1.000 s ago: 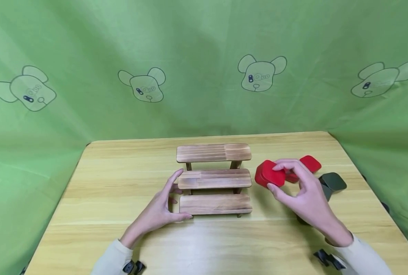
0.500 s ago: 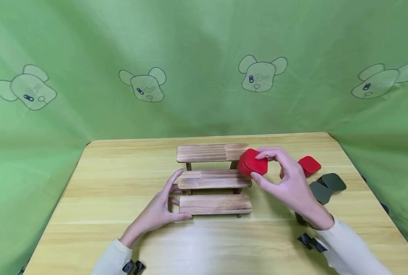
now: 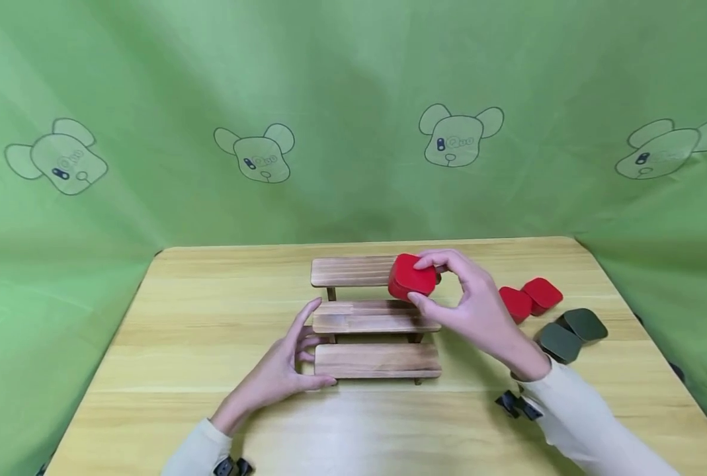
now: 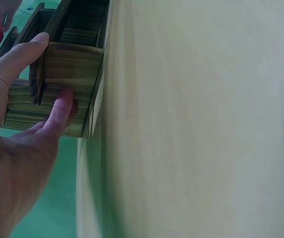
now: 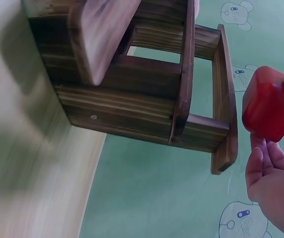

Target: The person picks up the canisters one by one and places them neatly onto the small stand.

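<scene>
A three-tier wooden stand (image 3: 378, 360) rests on the table. My left hand (image 3: 272, 371) holds its left end, thumb at the front of the lowest board; in the left wrist view the thumb and fingers (image 4: 57, 111) touch the wooden side panel (image 4: 70, 67). Between thumb and fingertips my right hand (image 3: 481, 316) pinches a red rounded block (image 3: 411, 277), held over the right part of the upper boards. The right wrist view has the red block (image 5: 268, 104) beyond the top board (image 5: 225, 99), with a visible gap between them.
Two red blocks (image 3: 542, 295) sit right of the stand, and dark green blocks (image 3: 585, 325) stand nearer the front, partly behind my right forearm. A green curtain (image 3: 353, 198) hangs behind the table (image 3: 198, 297).
My right hand has carried the red block leftward from beside the stand to over its upper boards. The left hand keeps its hold. The whole head view has shifted slightly.
</scene>
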